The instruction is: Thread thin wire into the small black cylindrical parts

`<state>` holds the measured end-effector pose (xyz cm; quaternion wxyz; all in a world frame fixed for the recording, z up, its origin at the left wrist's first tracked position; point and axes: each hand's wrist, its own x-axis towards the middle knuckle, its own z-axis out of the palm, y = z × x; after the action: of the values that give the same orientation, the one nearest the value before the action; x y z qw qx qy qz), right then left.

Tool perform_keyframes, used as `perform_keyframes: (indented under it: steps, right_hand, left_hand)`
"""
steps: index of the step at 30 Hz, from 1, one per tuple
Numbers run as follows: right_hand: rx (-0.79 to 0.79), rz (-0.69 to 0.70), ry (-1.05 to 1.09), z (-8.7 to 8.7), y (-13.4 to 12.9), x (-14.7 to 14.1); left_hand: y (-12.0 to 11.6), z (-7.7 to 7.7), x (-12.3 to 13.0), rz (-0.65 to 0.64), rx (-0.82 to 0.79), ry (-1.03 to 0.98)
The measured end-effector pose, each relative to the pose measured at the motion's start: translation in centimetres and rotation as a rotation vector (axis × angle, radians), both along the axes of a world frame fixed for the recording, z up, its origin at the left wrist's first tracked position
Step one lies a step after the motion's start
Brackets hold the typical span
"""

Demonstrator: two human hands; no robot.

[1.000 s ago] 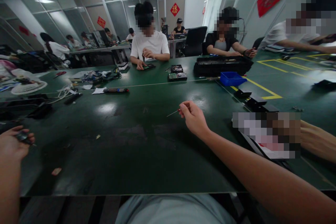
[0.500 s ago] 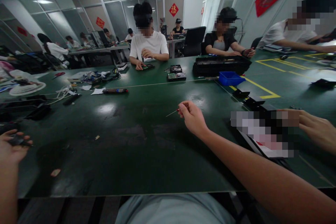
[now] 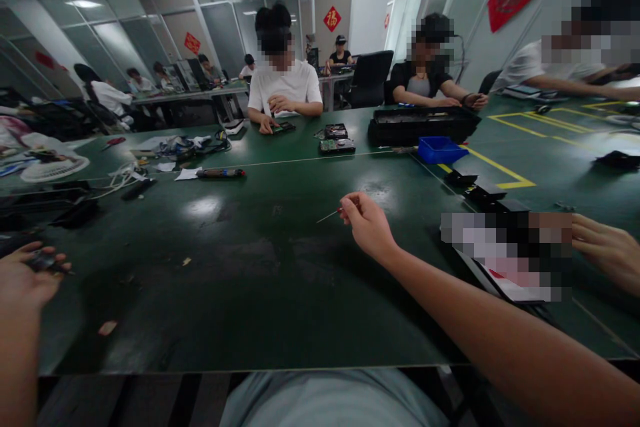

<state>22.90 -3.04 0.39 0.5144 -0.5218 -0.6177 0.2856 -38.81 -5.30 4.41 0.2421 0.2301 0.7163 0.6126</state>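
My right hand [image 3: 367, 220] is above the middle of the green table, its fingers closed around a screwdriver [image 3: 329, 216]. The thin metal shaft points left and slightly down; a bit of red shows at the grip and the rest is hidden in the fingers. At the left edge, my left hand [image 3: 30, 277] is turned partly palm up, with fingers curled round a dark tool with a thin tip [image 3: 47, 261]. Part of that tool lies behind the fingers, so its kind is unclear.
A brown-black electric screwdriver [image 3: 221, 173] lies beyond my hands, near circuit-board drives [image 3: 337, 145]. A blue bin [image 3: 441, 149] and a long black housing [image 3: 424, 125] stand farther right. Another person's hand [image 3: 603, 247] is beside a blurred flat device [image 3: 495, 257]. A co-worker [image 3: 285, 90] sits opposite.
My left hand has shifted slightly to the right with the dark tool in it. The right hand and its screwdriver are nearly still.
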Motion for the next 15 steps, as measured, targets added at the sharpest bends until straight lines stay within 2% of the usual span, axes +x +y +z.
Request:
perform_keyframes:
  steps: [3,9,15]
  right_hand:
    - [-0.003,-0.007,-0.013,0.0,0.0,0.0]
    - [0.002,-0.005,-0.011,-0.1,0.1,0.1]
    - [-0.006,0.002,0.016,-0.1,0.1,-0.1]
  left_hand:
    - [0.0,1.1,2.4,0.117,-0.009,-0.088]
    - [0.0,2.2,5.5,0.032,0.079,-0.114]
    - [1.2,3.5,8.7,-0.039,0.085,-0.059]
